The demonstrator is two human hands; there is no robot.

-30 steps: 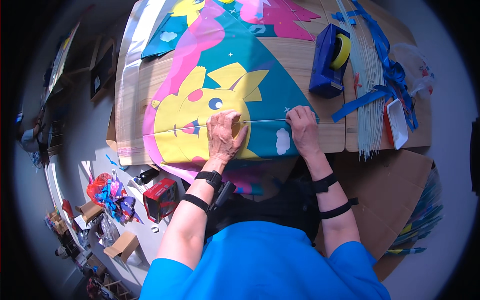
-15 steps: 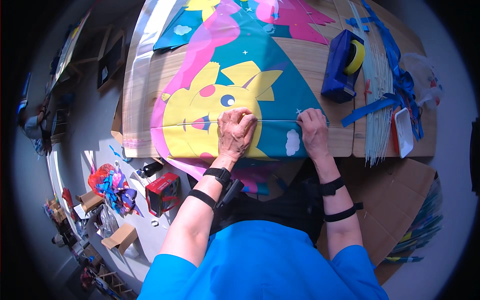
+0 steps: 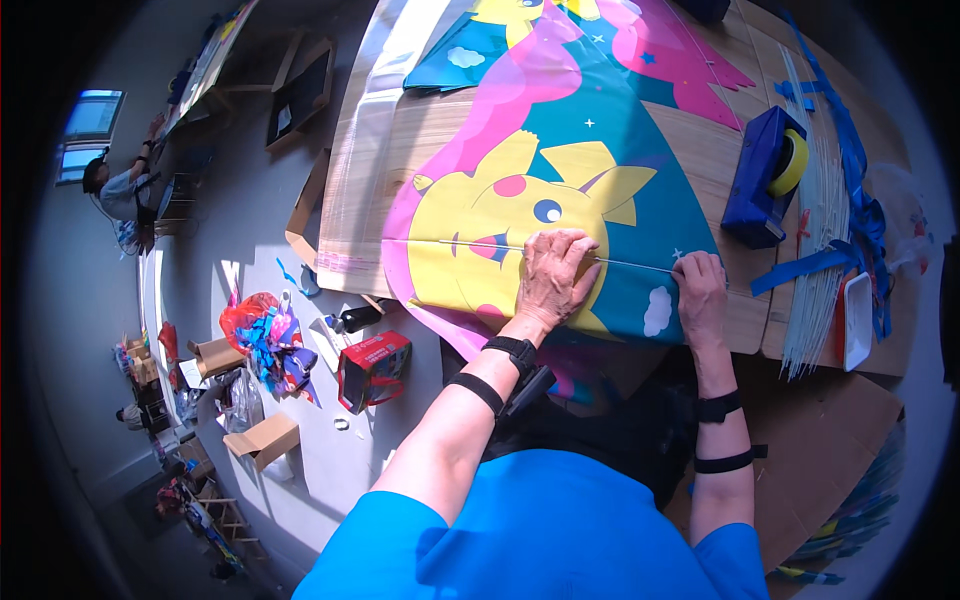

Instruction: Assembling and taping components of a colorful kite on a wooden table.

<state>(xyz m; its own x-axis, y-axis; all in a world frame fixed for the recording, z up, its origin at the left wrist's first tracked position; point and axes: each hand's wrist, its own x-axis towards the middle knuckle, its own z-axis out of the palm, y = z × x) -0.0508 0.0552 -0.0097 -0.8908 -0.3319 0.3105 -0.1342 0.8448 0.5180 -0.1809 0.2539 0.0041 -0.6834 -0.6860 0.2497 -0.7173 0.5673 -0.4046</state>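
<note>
A kite sail (image 3: 660, 205) of thin printed fabric, teal, pink and yellow with a cartoon face, lies across the table. Over the face runs a thin pale rod (image 3: 635, 264), roughly side to side. My left hand (image 3: 554, 282) rests on the yellow part over the rod, thumb apart from the bent fingers; its palm side is hidden. At the sail's right edge, my right hand (image 3: 702, 298) pinches the rod's right end between thumb and fingers. The sail's near edge hangs over the table's front.
On the wooden table (image 3: 350, 200), a blue tape dispenser (image 3: 760, 185) stands right of the sail. Beyond it lie thin white rods (image 3: 818, 300), blue ribbon (image 3: 868, 215) and a white tray (image 3: 857, 318). Floor items left include a red box (image 3: 375, 365) and cardboard box (image 3: 262, 440). Another person (image 3: 122, 190) is far left.
The view has shifted, so the table appears farther right and tilted. My left hand's thumb has spread from its fingers. My right hand stays at the rod's right end.
</note>
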